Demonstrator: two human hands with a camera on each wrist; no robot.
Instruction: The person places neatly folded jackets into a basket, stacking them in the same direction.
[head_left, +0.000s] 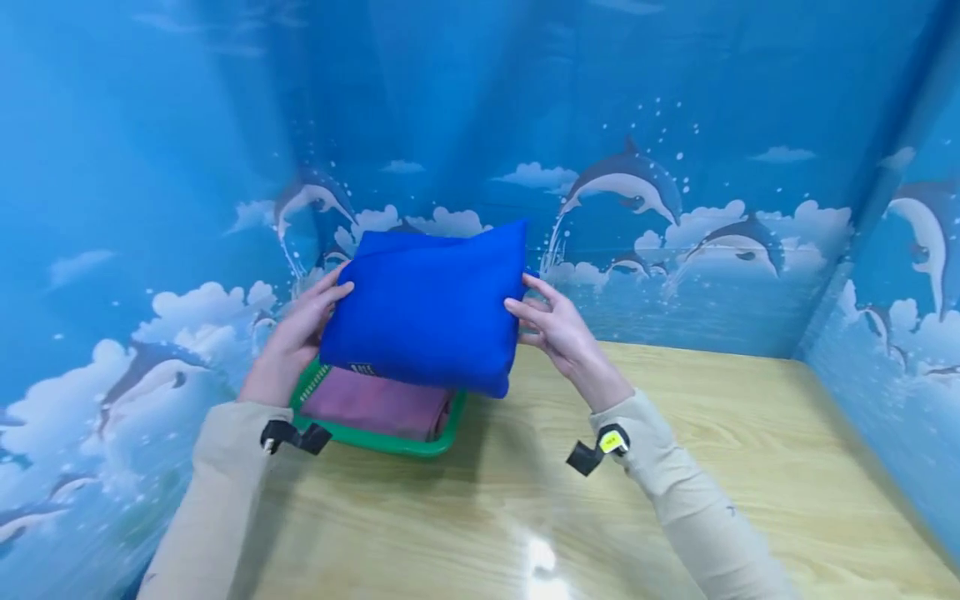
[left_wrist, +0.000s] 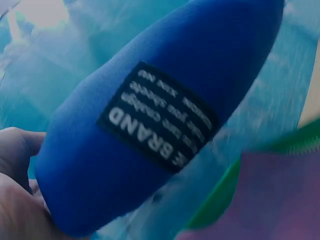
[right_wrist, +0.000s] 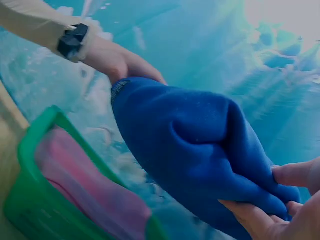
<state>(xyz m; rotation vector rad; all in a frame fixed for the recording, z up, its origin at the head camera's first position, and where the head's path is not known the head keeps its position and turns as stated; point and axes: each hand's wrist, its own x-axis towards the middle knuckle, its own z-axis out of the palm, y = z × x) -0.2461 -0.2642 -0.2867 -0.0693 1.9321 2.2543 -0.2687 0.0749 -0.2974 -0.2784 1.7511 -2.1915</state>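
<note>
A plump, folded blue cloth [head_left: 427, 308] is held up over a green basket [head_left: 420, 450]. My left hand [head_left: 292, 333] grips its left end, with the thumb on the near face. At the opposite end my right hand [head_left: 555, 325] pinches the cloth's edge between thumb and fingers; deep folds show there in the right wrist view. A dark label [left_wrist: 159, 117] with white lettering, including the word BRAND, sits on the cloth's lower side. Inside the basket lies a folded mauve-pink cloth [head_left: 375, 404], partly hidden beneath the blue one.
The basket stands at the left of a light wood-grain table [head_left: 712, 450]. A blue curtain [head_left: 465, 117] printed with dolphins and clouds closes off the back and both sides. Black straps [head_left: 611, 437] with small devices are on both wrists.
</note>
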